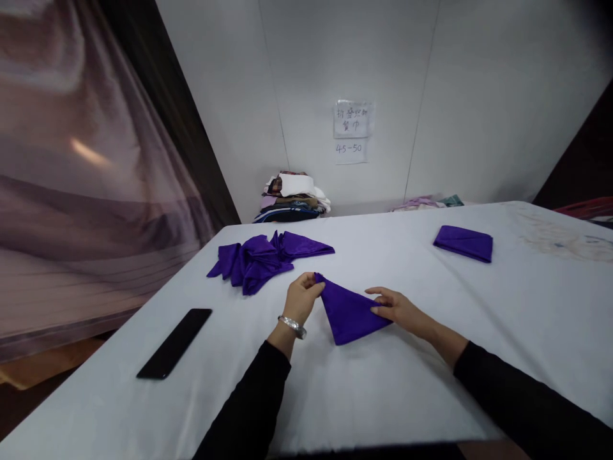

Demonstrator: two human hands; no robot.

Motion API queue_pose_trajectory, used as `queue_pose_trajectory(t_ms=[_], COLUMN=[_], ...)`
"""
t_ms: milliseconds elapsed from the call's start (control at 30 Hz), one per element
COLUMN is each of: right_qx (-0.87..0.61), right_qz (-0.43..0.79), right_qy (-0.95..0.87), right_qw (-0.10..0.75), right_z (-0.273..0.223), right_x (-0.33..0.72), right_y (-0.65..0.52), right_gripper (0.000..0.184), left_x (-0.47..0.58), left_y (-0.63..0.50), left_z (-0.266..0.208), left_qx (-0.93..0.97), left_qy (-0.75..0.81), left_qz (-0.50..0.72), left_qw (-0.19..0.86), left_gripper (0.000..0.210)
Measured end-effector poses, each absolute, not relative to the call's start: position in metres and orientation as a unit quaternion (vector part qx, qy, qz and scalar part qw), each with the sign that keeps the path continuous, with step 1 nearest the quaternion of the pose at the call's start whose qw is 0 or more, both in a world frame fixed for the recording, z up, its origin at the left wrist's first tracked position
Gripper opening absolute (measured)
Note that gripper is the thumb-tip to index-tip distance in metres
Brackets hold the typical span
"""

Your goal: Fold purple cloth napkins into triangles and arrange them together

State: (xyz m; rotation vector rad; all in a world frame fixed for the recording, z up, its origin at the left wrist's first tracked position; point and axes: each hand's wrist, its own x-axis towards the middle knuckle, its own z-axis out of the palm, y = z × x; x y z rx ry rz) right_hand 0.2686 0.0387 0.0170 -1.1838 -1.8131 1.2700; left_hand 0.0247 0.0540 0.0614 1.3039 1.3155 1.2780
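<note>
Sleeves [251, 402] at 7 and 5 o'clock; likely soft cloth [348, 313] pinched by hands [301, 298] at its 10 and 3, best holds.

White surface lies bare across the table [517, 326] on the right, between the right hand [397, 311] and the folded purple cloth [463, 244] farther off; at left, the purple heap [261, 260] blocks the far side, the black slab [175, 345] the near, a slim passage between; centrally, the held purple cloth [352, 314] bars the gap between both hands.
</note>
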Motion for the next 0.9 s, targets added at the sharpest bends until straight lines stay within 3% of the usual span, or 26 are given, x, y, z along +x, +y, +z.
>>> queue_pose_trajectory(t_ms=[133,433,700,900], right_qx=[-0.484,-0.565,-0.574,-0.567], right_qz=[0.455,0.164,0.132,0.132], right_qy=[-0.686,-0.780,-0.782,-0.786], right_qw=[0.298,0.215,0.201,0.207], right_z=[0.007,-0.009,-0.013,-0.014], right_x=[0.270,0.266,0.267,0.267], right_y=[0.057,0.061,0.060,0.061], right_gripper=[0.040,0.037,0.040,0.039], left_x=[0.023,0.023,0.019,0.007], left_y=[0.079,0.099,0.093,0.108], left_z=[0.035,-0.001,-0.006,-0.013], left_qx=[0.495,0.566,0.624,0.699], left_qy=[0.598,0.687,0.690,0.593], left_qz=[0.473,0.377,0.343,0.369], left_qw=[0.417,0.257,0.133,0.154], left_gripper=[0.022,0.042,0.041,0.038])
